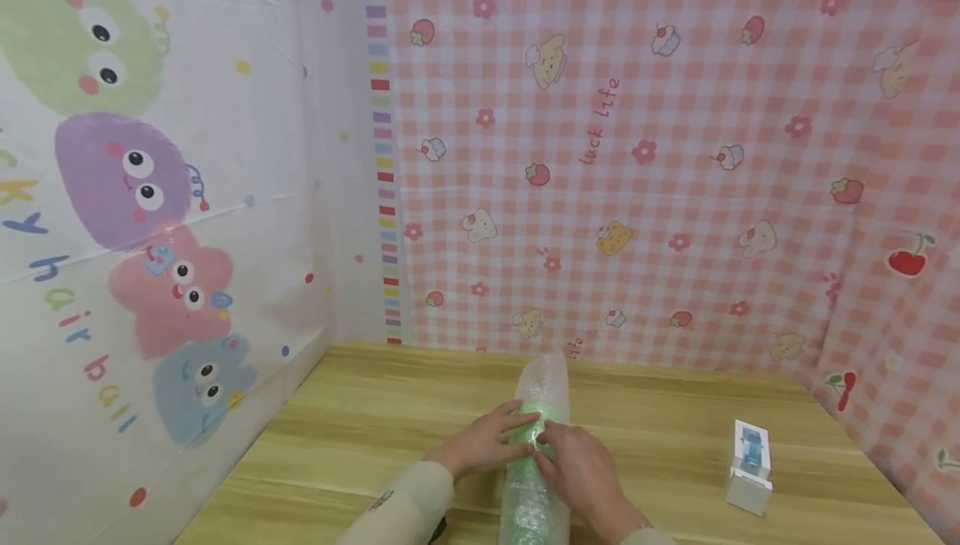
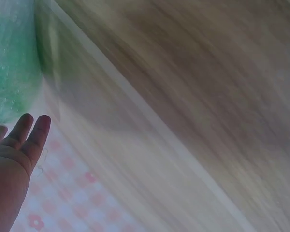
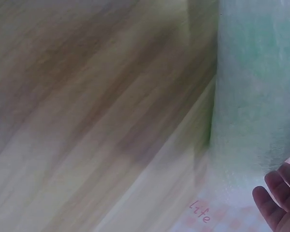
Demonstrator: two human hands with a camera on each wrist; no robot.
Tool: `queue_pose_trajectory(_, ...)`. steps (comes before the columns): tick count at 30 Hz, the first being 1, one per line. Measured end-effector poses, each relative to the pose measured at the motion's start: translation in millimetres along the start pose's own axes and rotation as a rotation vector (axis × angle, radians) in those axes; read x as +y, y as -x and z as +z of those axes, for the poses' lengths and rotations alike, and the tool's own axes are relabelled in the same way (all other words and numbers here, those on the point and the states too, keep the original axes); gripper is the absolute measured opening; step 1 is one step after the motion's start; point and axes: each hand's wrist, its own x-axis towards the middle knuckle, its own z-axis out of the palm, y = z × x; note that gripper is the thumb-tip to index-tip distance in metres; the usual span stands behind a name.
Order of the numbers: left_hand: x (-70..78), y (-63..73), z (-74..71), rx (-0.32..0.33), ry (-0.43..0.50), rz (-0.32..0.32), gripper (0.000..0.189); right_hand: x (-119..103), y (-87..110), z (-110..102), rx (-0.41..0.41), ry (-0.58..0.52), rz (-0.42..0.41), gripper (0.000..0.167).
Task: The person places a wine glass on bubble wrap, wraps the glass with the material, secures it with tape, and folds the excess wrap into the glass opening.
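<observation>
A long bubble-wrapped roll (image 1: 534,503), green under clear wrap, lies lengthwise on the table, its pale far end toward the back wall. My left hand (image 1: 486,443) rests on its upper left side, with index finger and thumb spread over the green part. From the right, my right hand (image 1: 581,466) touches the same spot with bent index finger and thumb; whether they pinch the wrap is too small to tell. In the left wrist view the other left fingers (image 2: 36,137) extend beside the roll. The right wrist view has the right fingertips (image 3: 268,205) near the roll's side.
A small white box (image 1: 750,470) with a blue picture stands on the wood-grain table (image 1: 660,412) at the right. Checked pink cloth (image 1: 637,195) hangs at the back and right, a white cartoon-print cloth (image 1: 262,153) at the left. Something dark shows partly beside the left sleeve.
</observation>
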Motion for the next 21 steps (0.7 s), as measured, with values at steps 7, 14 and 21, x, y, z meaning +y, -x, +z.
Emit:
queue_pose_trajectory(7, -6.8, 2.6, -0.5, 0.002, 0.035, 0.007, 0.056, -3, -0.5, 1, -0.02, -0.015, -0.008, 0.015)
queue_pose_trajectory(14, -7.9, -0.3, 3.8, 0.012, 0.029, 0.017, 0.056, 6, 4.6, -4, 0.017, -0.124, -0.024, 0.02)
queue_pose_trajectory(21, -8.1, -0.3, 2.6, 0.017, 0.012, 0.005, 0.056, 14, 7.8, -10, 0.017, -0.173, 0.035, 0.022)
